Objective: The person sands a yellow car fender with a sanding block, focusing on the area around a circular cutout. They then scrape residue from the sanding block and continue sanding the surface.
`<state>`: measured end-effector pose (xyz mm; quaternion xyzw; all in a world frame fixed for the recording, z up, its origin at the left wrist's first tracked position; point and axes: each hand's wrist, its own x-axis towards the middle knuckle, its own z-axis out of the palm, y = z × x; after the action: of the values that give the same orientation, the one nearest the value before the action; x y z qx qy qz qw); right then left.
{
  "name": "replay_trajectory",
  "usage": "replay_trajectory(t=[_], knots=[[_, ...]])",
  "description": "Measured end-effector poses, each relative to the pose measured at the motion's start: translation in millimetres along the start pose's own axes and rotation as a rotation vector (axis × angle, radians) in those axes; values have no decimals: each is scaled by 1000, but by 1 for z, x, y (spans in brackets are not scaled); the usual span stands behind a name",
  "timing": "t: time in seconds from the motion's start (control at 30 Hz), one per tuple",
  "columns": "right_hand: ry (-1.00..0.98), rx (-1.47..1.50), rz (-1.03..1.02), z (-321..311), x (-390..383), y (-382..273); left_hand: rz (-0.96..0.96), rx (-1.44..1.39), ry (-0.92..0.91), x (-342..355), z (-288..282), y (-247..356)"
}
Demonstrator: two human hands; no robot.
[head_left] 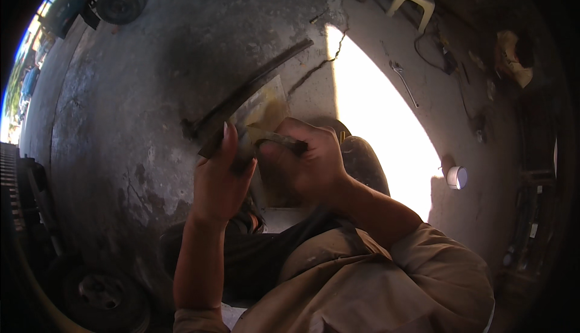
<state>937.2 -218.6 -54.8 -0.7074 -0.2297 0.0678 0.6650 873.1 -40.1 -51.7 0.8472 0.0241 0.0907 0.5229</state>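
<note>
Two things dwarf the rest: the grey floor (151, 61) under both hands and the sunlit patch (377, 109) to the right of the right hand (314, 156). Next in size, a dark bar (260, 84) slants away ahead of the left hand (219, 179); whether they touch I cannot tell. A stained board (266, 104) lies below and just ahead of both hands. The left hand is curled around a grey piece (243, 145), thumb up; blur hides its shape. The right hand is bunched into a fist on the curved strip (272, 136), which bridges the gap to the left hand. The step looks like working the strip against the piece. Continuing would call for a steady left grip and a controlled right stroke, fingers clear of the contact.
</note>
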Motion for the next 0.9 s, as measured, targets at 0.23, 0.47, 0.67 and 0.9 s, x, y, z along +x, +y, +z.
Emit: replay_trajectory(t=[0.23,0.47,0.67,0.9], knots=[[-97,-93,-45,3,-2,-11,-197,-267,32,3,0,4],[-18,33,28,-1,14,-6,-433,-965,131,8,4,8],[9,204,151,-4,20,-6,150,300,83,2,3,1],[-69,52,63,5,4,-11,132,338,76,-7,-4,-5]])
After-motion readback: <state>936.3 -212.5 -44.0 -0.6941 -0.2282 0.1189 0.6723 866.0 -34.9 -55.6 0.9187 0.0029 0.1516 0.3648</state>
